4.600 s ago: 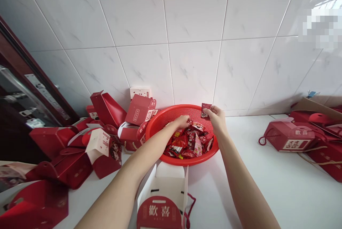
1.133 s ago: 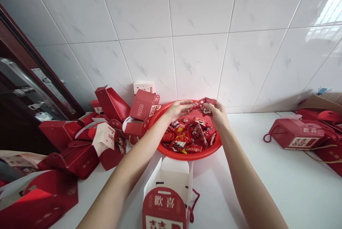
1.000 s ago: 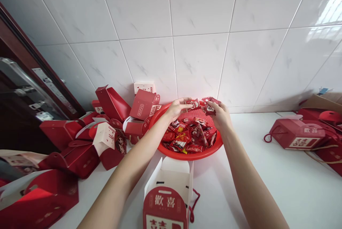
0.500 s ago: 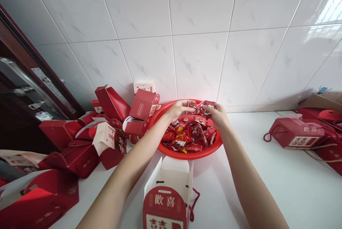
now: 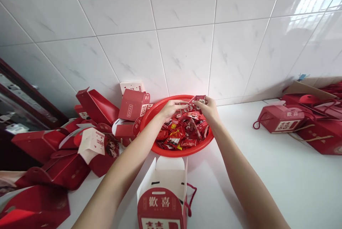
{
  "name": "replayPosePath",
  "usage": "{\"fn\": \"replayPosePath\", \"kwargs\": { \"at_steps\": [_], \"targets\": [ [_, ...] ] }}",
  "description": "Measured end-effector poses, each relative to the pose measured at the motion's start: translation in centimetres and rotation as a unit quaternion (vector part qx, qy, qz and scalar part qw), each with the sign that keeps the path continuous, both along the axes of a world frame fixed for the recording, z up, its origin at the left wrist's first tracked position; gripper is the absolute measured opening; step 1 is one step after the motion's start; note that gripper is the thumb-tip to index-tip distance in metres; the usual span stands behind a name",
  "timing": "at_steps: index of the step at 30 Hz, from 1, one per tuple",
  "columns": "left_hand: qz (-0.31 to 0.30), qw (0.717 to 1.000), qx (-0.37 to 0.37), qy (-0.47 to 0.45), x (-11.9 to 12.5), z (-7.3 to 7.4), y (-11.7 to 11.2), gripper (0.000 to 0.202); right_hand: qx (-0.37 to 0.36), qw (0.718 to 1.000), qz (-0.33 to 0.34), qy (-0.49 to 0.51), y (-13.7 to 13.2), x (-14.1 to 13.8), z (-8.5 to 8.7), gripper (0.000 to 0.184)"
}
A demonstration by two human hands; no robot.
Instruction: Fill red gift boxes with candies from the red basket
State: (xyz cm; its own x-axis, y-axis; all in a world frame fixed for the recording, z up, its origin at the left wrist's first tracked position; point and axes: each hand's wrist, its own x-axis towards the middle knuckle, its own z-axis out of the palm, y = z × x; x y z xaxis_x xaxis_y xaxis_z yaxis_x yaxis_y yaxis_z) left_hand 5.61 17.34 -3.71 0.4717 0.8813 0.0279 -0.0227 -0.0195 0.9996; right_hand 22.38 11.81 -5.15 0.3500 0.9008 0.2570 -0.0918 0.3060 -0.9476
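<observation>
1. The left hand (image 5: 169, 110) grips a small red printed plastic packet (image 5: 189, 108) over the basket's far side.
2. The right hand (image 5: 210, 110) pinches a dark-red square packet (image 5: 200, 98) just beside it.
3. Below, a round red plastic basket (image 5: 184, 152) holds wrapped red sweets (image 5: 175, 133).
4. Nearer on the white table (image 5: 240, 175), a red-and-white cardboard box (image 5: 160, 209) stands open.

Cool, fairly bright light fills the scene, with a barred window's glare washing out the upper right of the tiled wall (image 5: 184, 61), while the door frame (image 5: 26, 86) at far left sinks into dimness. Soft shadows lie on the surface (image 5: 253, 140) beside the right arm (image 5: 235, 165) and on the wall by the cardboard box (image 5: 303, 90). The wide view stretches the boxes (image 5: 37, 207) at lower left, and the packets' (image 5: 175, 140) smallest print blurs.
</observation>
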Motion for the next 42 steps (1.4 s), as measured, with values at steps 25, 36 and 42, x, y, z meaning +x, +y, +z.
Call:
{"fn": "replayPosePath", "kwargs": {
  "at_steps": [25,36,42],
  "targets": [
    [0.000,0.999,0.029,0.028,0.33,-0.08,0.02,0.041,0.000,0.997,-0.059,0.054,0.27,0.42,0.31,0.020],
    [0.008,0.996,0.071,0.045,0.53,0.01,-0.34,0.026,-0.009,0.997,-0.069,0.023,0.17,0.66,0.41,0.022],
    [0.004,0.995,0.074,0.062,0.43,0.00,-0.41,0.022,-0.017,0.999,-0.038,0.024,-0.12,0.65,0.65,0.023]
  ]
}}
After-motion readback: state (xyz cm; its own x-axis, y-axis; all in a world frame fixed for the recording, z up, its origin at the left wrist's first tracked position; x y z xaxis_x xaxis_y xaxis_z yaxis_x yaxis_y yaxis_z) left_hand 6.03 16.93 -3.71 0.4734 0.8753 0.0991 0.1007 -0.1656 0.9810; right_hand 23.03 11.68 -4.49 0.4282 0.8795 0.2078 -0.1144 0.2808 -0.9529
